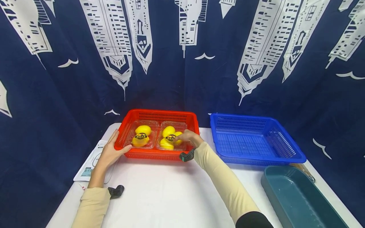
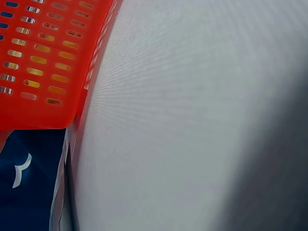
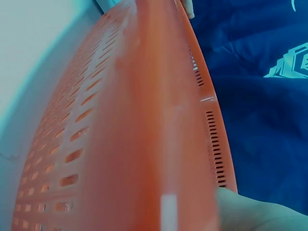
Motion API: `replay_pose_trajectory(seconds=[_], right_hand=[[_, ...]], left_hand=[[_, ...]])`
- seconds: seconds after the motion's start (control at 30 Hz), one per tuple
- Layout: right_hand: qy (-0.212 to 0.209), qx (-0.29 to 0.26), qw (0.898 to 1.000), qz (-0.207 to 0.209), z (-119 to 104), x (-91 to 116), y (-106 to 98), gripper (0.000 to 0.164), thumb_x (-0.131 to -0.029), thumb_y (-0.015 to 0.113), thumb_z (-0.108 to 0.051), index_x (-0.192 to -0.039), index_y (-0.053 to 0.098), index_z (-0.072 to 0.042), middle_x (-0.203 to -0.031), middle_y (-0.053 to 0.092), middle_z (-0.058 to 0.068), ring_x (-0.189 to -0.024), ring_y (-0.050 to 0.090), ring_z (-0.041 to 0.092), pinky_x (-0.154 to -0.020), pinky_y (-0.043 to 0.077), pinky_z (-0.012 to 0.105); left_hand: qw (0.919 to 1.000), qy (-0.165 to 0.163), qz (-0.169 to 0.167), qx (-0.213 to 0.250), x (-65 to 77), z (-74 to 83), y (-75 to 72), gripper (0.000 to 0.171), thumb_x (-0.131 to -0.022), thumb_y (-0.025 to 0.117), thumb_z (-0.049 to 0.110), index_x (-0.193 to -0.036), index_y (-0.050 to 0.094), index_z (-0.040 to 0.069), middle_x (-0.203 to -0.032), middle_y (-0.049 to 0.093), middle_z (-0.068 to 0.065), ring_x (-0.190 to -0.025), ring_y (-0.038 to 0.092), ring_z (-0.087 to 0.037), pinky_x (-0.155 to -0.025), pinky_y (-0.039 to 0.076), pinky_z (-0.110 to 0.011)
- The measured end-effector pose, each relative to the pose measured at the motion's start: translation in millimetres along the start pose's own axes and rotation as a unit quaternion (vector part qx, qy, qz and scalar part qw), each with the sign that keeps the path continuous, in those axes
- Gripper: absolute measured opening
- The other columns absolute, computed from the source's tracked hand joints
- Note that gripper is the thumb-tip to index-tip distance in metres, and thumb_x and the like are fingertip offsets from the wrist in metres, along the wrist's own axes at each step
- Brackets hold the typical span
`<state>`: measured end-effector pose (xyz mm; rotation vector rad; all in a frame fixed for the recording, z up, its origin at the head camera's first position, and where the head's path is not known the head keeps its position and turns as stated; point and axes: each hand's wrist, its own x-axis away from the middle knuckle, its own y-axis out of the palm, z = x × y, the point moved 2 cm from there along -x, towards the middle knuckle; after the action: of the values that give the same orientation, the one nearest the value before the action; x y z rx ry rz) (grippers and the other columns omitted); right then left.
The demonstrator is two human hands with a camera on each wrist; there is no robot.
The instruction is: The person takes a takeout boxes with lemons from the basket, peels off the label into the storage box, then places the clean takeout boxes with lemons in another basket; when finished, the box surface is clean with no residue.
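Two clear plastic containers of yellow lemons, the left container and the right container, lie side by side in a red basket. Dark labels mark their lids. My left hand touches the basket's front left corner, fingers stretched along the left side and thumb at the front rim. Reaching over the basket's right side, my right hand has a fingertip on the right container's lid near its label. Its other fingers are partly hidden, so I cannot tell whether they grip the container.
A blue basket stands to the right, with a dark green tray in front of it. A white printed packet lies at the table's left edge. A dark blue patterned curtain hangs behind the white table.
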<state>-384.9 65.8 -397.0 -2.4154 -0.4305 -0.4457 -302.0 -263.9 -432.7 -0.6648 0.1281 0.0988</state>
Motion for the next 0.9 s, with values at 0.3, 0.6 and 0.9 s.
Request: replay_pose_trajectory(seconds=[0.3,0.6,0.9], right_hand=[[0.002,-0.051,0.998,0.024,0.9,-2.3,6.0,0.068,-0.08,0.074,-0.024,-0.132,0.041,0.005,-0.114,0.044,0.009,-0.1,0.046,0.024,-0.096,0.046,0.036],[0.018,-0.099,0.995,0.013,-3.0,1.8,-0.4,0.068,-0.082,0.071,-0.026,-0.134,0.038,0.002,-0.114,0.045,0.012,-0.083,0.048,0.02,-0.088,0.05,0.034],[0.023,-0.165,0.986,0.016,-4.7,5.4,-1.1,0.085,-0.087,0.065,-0.02,-0.15,0.012,-0.001,-0.151,0.018,0.014,-0.114,0.046,0.029,-0.109,0.044,0.045]], left_hand=[[1.0,0.005,0.001,-0.005,0.4,-1.5,-0.2,0.104,-0.083,0.07,0.048,-0.157,0.009,0.008,-0.164,0.011,-0.015,-0.148,0.018,-0.043,-0.114,0.023,-0.067],[0.9999,0.008,0.005,-0.011,-2.1,1.3,-0.3,0.103,-0.083,0.07,0.047,-0.157,0.009,0.008,-0.165,0.01,-0.013,-0.149,0.017,-0.042,-0.115,0.021,-0.067],[0.9999,-0.003,-0.002,-0.009,0.3,2.4,-0.8,0.103,-0.084,0.069,0.046,-0.157,0.007,0.009,-0.165,0.009,-0.013,-0.149,0.016,-0.042,-0.114,0.022,-0.069]])
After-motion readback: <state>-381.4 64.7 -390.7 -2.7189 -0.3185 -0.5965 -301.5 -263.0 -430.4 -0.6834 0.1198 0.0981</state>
